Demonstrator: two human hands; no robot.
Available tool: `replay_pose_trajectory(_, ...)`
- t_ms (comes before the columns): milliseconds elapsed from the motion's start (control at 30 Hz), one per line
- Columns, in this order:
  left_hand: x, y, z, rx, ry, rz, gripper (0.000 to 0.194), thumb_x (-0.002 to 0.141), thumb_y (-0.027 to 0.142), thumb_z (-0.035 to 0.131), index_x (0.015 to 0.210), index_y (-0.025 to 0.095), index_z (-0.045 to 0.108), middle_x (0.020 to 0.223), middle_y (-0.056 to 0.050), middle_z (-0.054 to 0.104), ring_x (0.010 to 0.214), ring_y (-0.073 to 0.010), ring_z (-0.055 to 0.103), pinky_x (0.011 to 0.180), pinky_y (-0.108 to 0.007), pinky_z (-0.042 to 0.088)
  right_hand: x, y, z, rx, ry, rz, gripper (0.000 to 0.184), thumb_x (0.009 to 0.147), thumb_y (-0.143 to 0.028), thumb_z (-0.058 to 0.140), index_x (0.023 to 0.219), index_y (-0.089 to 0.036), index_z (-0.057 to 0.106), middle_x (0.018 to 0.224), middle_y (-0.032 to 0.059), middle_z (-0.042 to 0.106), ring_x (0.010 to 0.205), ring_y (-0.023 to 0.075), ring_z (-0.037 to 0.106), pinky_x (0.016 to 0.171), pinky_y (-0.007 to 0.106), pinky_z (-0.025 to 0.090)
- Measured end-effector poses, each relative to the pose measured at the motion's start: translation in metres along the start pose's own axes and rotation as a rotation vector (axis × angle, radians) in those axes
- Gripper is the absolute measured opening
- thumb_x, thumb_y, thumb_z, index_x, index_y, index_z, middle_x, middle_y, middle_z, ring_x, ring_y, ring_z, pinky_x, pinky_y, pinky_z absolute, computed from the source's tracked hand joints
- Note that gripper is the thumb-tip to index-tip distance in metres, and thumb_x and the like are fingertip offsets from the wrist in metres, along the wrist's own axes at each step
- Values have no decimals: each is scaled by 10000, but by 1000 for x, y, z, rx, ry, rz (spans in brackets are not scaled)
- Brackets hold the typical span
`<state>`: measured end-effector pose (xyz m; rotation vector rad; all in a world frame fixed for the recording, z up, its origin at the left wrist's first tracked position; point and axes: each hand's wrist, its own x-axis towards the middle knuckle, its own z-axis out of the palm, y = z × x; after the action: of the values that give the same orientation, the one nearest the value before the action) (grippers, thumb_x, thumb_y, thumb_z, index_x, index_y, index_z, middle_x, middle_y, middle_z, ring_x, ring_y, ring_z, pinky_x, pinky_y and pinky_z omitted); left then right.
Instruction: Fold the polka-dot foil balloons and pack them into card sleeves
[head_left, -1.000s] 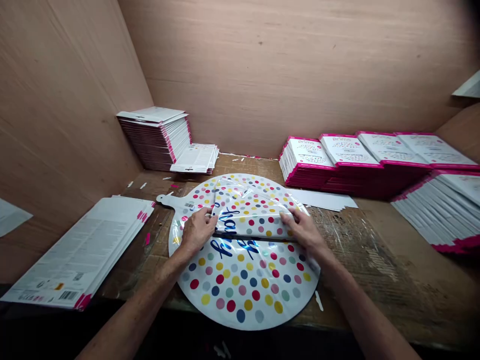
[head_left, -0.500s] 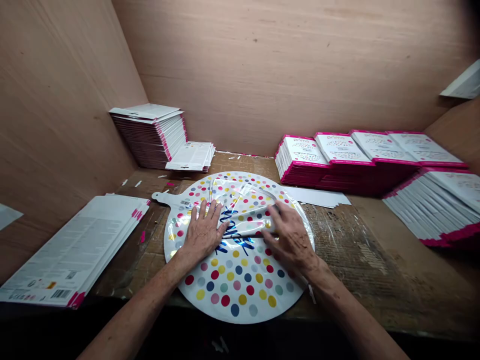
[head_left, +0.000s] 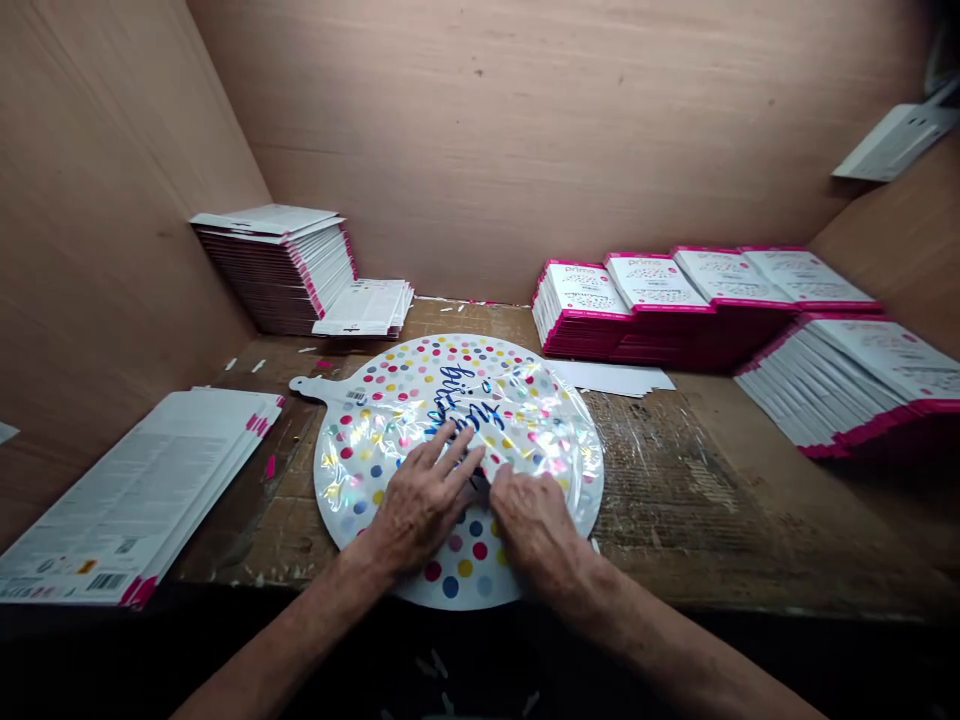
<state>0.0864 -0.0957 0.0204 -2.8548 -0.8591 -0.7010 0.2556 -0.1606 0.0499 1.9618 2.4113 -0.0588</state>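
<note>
Foil balloon (head_left: pixel 457 370) is lying flat on the wooden workbench (head_left: pixel 667 490), its lower rim nearing the bench's front edge. Clear film (head_left: pixel 532 415) is covering most of its face, lowest dots exposed. Left hand (head_left: pixel 420 505) is pressing down, fingers spread, grasping nothing; right hand (head_left: pixel 536 530) is bearing on the film, fingers curled, any pinch undeterminable. Bench surface is extending rightward toward pink-edged card stacks (head_left: pixel 585 310).

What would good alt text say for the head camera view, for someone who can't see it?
A person's left hand and right hand rest on a round polka-dot foil balloon with blue script, lying on a worn wooden bench. Stacks of pink-edged packets stand to the right, and white packets lie to the left.
</note>
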Motion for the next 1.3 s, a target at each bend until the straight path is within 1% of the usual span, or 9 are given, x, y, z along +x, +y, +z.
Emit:
replay_pose_trajectory(100, -22, 3, 3, -10, 90, 10, 305, 942, 154, 439, 1161, 131, 650, 1264, -130, 668, 1246, -282, 569, 978, -427, 524, -23, 4, -11, 248, 7, -288, 518, 910, -338, 632, 1354, -102, 509, 1116, 160, 703, 926, 248, 688, 791, 342, 550)
replay_pose_trajectory(233, -43, -12, 1, -75, 180, -21, 230, 933, 139, 466, 1005, 130, 684, 1142, -125, 718, 1125, -242, 647, 957, -384, 553, -47, 45, 4, 356, 166, -515, 1057, 716, -722, 684, 1511, -131, 315, 1493, 199, 435, 1368, 308, 427, 1103, 446, 384)
replay_pose_trajectory(400, -55, -20, -10, -135, 173, -114, 266, 917, 123, 465, 1033, 179, 697, 1153, -118, 687, 1122, -223, 634, 949, -381, 560, -50, 63, 32, 225, 174, -534, 848, 797, -621, 669, 1455, -141, 432, 1513, 193, 408, 1395, 308, 395, 1123, 477, 354)
replay_pose_trajectory(667, -75, -13, -19, -76, 168, -133, 405, 906, 122, 495, 1300, 174, 571, 1336, -176, 542, 1247, -276, 537, 999, -443, 520, -42, 42, 30, 192, 219, -603, 678, 881, -562, 604, 1405, -149, 480, 1465, 193, 475, 1357, 306, 447, 1103, 486, 385)
replay_pose_trajectory(867, -84, -17, -18, -142, 164, -114, 256, 896, 120, 499, 1014, 185, 717, 1225, -143, 608, 1144, -241, 596, 972, -396, 527, -32, 47, 29, 218, 184, -629, 554, 944, -513, 536, 1357, -144, 521, 1405, 174, 545, 1303, 284, 510, 1077, 451, 420)
replay_pose_trajectory(967, -79, -21, -17, -252, 130, -253, 262, 902, 158, 478, 908, 197, 737, 1115, -109, 658, 1069, -226, 614, 939, -387, 525, -27, 50, 27, 296, 195, -649, 794, 848, -653, 595, 1427, -130, 446, 1405, 196, 536, 1284, 294, 524, 1061, 433, 430)
replay_pose_trajectory(1033, -72, -23, -16, -304, 106, -381, 257, 900, 210, 493, 793, 192, 726, 984, -88, 688, 988, -222, 624, 879, -367, 529, -24, 47, 28, 404, 217, -578, 878, 796, -738, 581, 1407, -118, 469, 1333, 200, 590, 1208, 303, 578, 1007, 419, 465)
replay_pose_trajectory(1100, -65, -25, -14, -298, 82, -519, 267, 895, 287, 516, 744, 183, 710, 848, -79, 688, 902, -230, 625, 832, -370, 522, -17, 41, 29, 539, 243, -374, 653, 904, -685, 460, 1239, -143, 604, 1116, 145, 699, 997, 255, 669, 855, 356, 520)
replay_pose_trajectory(1300, -49, -26, -7, -253, 70, -868, 453, 825, 427, 581, 1164, 135, 648, 704, -40, 675, 841, -258, 646, 835, -393, 500, 27, 21, 27, 424, 203, 245, 427, 992, -461, 426, 728, -193, 627, 646, 26, 633, 616, 164, 599, 609, 256, 425)
